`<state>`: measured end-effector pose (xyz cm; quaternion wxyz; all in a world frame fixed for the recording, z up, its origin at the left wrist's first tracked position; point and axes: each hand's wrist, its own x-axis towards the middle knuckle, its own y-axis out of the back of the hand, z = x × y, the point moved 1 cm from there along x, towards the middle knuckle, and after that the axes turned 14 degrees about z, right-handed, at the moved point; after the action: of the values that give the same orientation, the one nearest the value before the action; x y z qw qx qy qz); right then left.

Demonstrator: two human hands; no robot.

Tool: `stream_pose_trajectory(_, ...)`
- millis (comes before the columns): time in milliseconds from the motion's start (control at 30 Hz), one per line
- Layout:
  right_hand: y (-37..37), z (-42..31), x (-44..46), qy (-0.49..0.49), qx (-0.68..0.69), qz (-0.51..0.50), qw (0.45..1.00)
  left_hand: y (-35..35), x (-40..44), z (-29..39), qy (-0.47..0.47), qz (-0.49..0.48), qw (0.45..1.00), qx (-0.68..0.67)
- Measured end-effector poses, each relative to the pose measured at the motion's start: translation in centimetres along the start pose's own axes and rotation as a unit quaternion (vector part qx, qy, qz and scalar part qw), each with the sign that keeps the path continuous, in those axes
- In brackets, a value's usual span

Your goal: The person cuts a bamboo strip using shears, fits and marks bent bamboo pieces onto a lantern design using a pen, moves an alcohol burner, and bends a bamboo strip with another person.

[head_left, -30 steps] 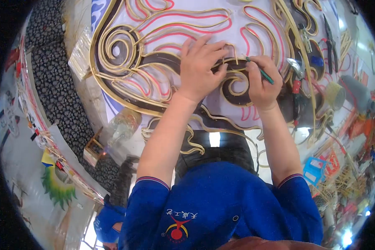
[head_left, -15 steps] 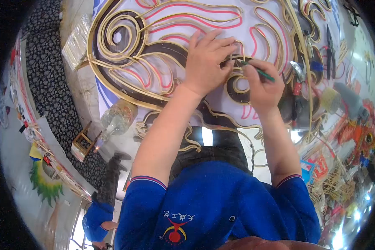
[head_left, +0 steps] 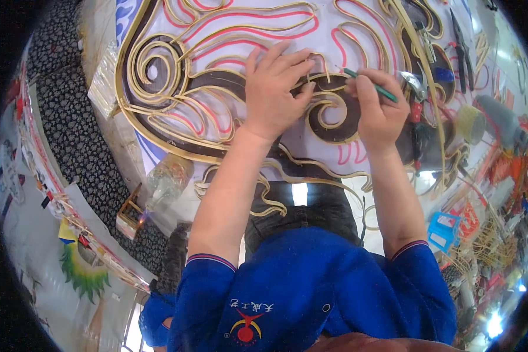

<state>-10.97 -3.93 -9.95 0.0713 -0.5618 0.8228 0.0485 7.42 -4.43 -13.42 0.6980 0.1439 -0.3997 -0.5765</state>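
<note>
My left hand [head_left: 276, 94] lies with fingers spread over a pattern of bent tan strips [head_left: 217, 75], its thumb and index finger beside a short upright strip end. My right hand [head_left: 381, 108] is closed around a slim green pen-like tool [head_left: 386, 92], whose end points up and left above the strips. Under and between my hands, a curled strip [head_left: 333, 124] forms a spiral on a dark patch. Pink lines [head_left: 240, 43] are drawn on the white sheet [head_left: 258, 23] beneath. What exactly the tool's tip is, I cannot make out.
At the right lie black-handled long shears [head_left: 462, 56], a red-handled tool [head_left: 417, 111] and a roll of tape [head_left: 468, 122]. A plastic bottle [head_left: 165, 179] stands left by a wooden stool [head_left: 129, 217]. Another person's blue sleeve [head_left: 155, 317] shows at lower left.
My right hand has drawn back to the right with the green tool, away from my left hand. The view has shifted, and my left hand stays on the strips.
</note>
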Motion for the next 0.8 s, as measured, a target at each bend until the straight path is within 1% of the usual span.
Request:
stream_pose_trajectory(67, 0.2, -0.1, 0.2, 0.016, 0.013, 0.013, 1.000, -0.1, -0.1, -0.1, -0.002, 0.000, 1.000, 0.001)
stream_pose_trajectory(333, 0.9, 0.9, 1.2, 0.064, -0.052, -0.015, 0.996, 0.0, -0.1, -0.1, -0.002, 0.008, 1.000, -0.009)
stream_pose_trajectory(467, 0.9, 1.7, 1.4, 0.081, -0.074, -0.033, 0.993, 0.0, -0.1, -0.1, 0.001, 0.016, 1.000, -0.014)
stream_pose_trajectory(533, 1.1, 2.0, 1.5, 0.110, -0.111, -0.058, 0.986, 0.1, 0.0, -0.1, 0.003, 0.019, 1.000, -0.017)
stream_pose_trajectory(600, 1.2, 2.1, 1.7, 0.124, -0.129, -0.070, 0.981, 0.3, 0.2, -0.2, 0.017, 0.050, 0.997, -0.052)
stream_pose_trajectory(700, 0.8, 2.0, 1.7, 0.170, -0.132, -0.075, 0.974, 0.3, 0.1, -0.6, 0.032, 0.084, 0.992, -0.090)
stream_pose_trajectory(767, 0.7, 1.9, 1.6, 0.171, -0.136, -0.077, 0.973, 0.1, -0.1, -0.9, 0.047, 0.125, 0.983, -0.129)
stream_pose_trajectory(800, 0.6, 1.9, 1.6, 0.172, -0.140, -0.079, 0.972, 0.1, -0.2, -0.9, 0.047, 0.125, 0.983, -0.128)
